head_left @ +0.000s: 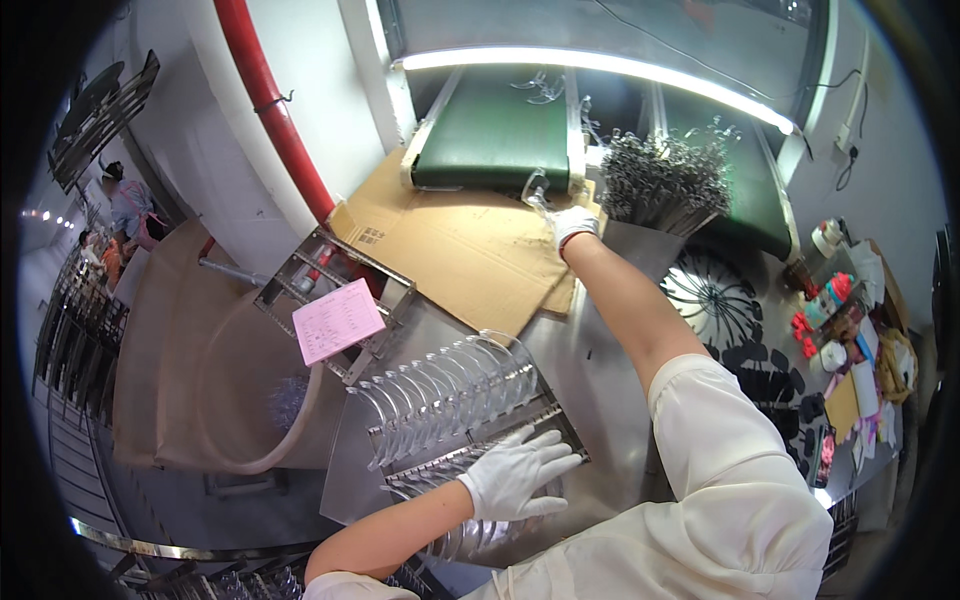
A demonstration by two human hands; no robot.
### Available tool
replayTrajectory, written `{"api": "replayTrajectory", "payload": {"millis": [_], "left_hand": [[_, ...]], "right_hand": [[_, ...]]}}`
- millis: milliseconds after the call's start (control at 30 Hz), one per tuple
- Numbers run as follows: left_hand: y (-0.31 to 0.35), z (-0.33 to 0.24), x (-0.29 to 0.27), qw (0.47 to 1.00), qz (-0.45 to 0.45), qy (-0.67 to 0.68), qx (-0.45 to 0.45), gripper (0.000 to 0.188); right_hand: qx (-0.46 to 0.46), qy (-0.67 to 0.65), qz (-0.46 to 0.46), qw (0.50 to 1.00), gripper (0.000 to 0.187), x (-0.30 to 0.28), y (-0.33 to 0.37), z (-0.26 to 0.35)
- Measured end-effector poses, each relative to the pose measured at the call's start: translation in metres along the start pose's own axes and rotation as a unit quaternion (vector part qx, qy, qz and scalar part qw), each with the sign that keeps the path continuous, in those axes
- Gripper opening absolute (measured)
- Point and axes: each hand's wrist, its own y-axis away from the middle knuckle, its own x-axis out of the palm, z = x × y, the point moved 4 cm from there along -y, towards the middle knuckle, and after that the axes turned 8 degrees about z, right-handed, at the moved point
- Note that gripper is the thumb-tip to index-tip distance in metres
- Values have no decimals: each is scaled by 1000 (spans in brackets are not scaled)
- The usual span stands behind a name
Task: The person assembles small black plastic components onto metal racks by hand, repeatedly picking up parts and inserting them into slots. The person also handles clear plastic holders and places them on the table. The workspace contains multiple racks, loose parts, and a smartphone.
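From my head view, the left hand (520,475) lies palm down over the metal rack (550,418), its gloved fingers spread wide; I cannot tell whether it rests on the rack or hovers just above it. Curved clear pieces (440,390) stand in a row along the rack's far side, and more arch out near the wrist, partly covered by the glove.

The right hand (576,222), also gloved, is stretched out to the near right corner of the green belt (495,130). One clear plastic piece (537,190) meets its fingers at that corner, above the cardboard (450,240). The fingers look drawn in, but they are too small for me to tell whether they grip it.

For room, I have a strip of grey metal tabletop (605,370) between the rack's right end and the right forearm. The cardboard's near edge reaches almost to the rack. On the left, a metal frame with a pink sheet (338,320) on it crowds the rack's far left corner. Right of the outstretched hand, a dense wire bundle (665,180) stands close, with a fan of dark strips (715,300) beyond the forearm.
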Motion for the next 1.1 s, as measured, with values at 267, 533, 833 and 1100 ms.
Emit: {"api": "replayTrajectory", "payload": {"millis": [267, 533, 833, 1100], "left_hand": [[2, 0, 0, 999, -32, 7, 13, 66], [52, -7, -78, 894, -380, 180, -154, 32], [104, -74, -201, 786, -575, 98, -205, 52], [86, -133, -214, 796, -569, -168, -123, 9]], "right_hand": [[-185, -162, 31, 969, 27, -72, 48, -9], [-296, -639, -75, 706, 26, -133, 181, 3], [-356, -350, -492, 713, 17, -222, 414, -22], [-392, -228, -549, 702, 35, -243, 501, -55]]}}
